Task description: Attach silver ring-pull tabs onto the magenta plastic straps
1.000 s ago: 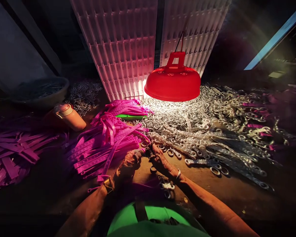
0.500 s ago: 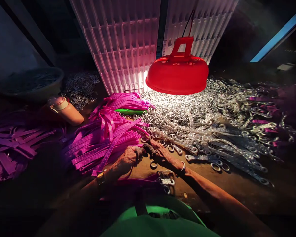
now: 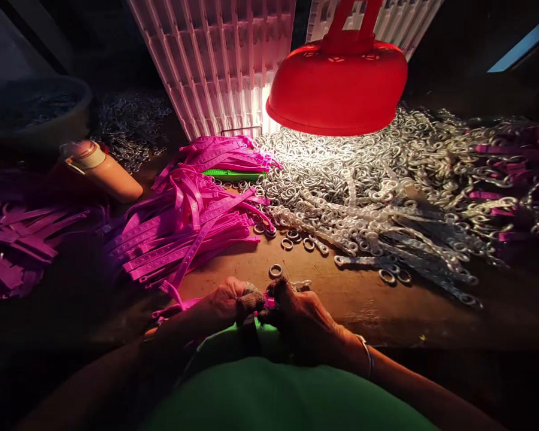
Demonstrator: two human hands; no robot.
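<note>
Low at the table's front edge, close to my green-clad front, my two hands meet. My left hand (image 3: 233,301) is closed, its covered fingertips pinching a pink strap (image 3: 269,301) whose end shows between the hands. My right hand (image 3: 308,317) is closed on the same strap from the other side; its fingertips are also wrapped in dark covering. A small metal link piece (image 3: 302,284) shows just behind the right fingers, and I cannot tell if it is held. A loose metal ring (image 3: 275,270) lies just beyond the fingertips.
A heap of pink straps (image 3: 197,221) lies left of centre, with a green strip (image 3: 233,175) in it. Metal rings and links (image 3: 332,167) pile up under a red lamp (image 3: 336,90). An orange bottle (image 3: 112,173), a basin (image 3: 72,126) and purple straps (image 3: 13,251) are at left.
Both hands have come down and nearer my body, away from the strap heap. Pink strap now shows between the fingers. The view has shifted, so the lamp appears higher and larger.
</note>
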